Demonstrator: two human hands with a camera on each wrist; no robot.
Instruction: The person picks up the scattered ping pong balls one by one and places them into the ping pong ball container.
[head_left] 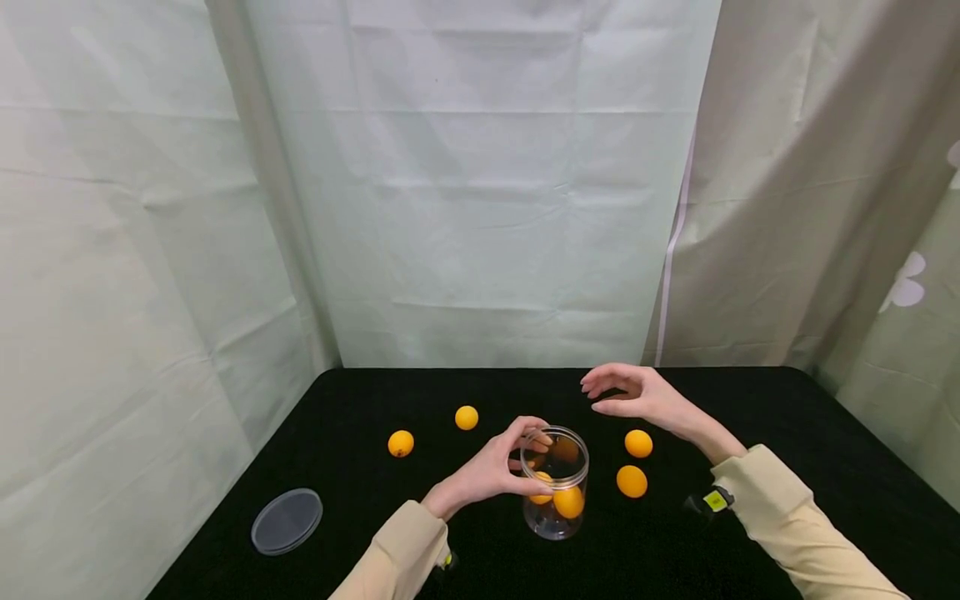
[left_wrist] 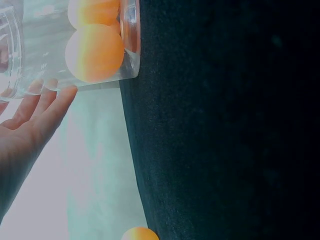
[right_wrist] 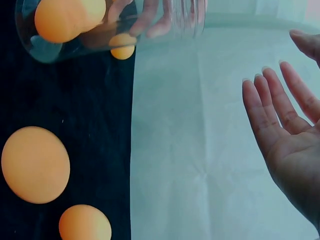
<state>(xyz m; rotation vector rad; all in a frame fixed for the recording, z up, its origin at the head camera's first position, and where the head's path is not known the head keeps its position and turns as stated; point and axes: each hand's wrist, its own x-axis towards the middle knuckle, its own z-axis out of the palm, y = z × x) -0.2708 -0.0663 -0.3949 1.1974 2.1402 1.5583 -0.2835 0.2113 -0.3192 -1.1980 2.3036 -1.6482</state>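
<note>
A clear plastic jar [head_left: 554, 525] stands on the black table with several orange balls [head_left: 568, 502] inside. My left hand [head_left: 491, 467] grips it near the top, thumb on the near side and fingers round the back; the left wrist view shows the fingertips [left_wrist: 67, 94] against the jar wall. My right hand [head_left: 633, 392] is raised to the right of the jar, fingers loosely bent, with nothing in it. Below it on the table lie two orange balls, a farther ball [head_left: 638, 443] and a nearer ball [head_left: 632, 481].
Left of the jar lie two more orange balls, one ball [head_left: 467, 417] farther back and another ball [head_left: 401, 443] beside it. A round translucent lid [head_left: 287, 522] rests at the table's left side. Pale curtains [head_left: 480, 183] hang behind the black table [head_left: 360, 525].
</note>
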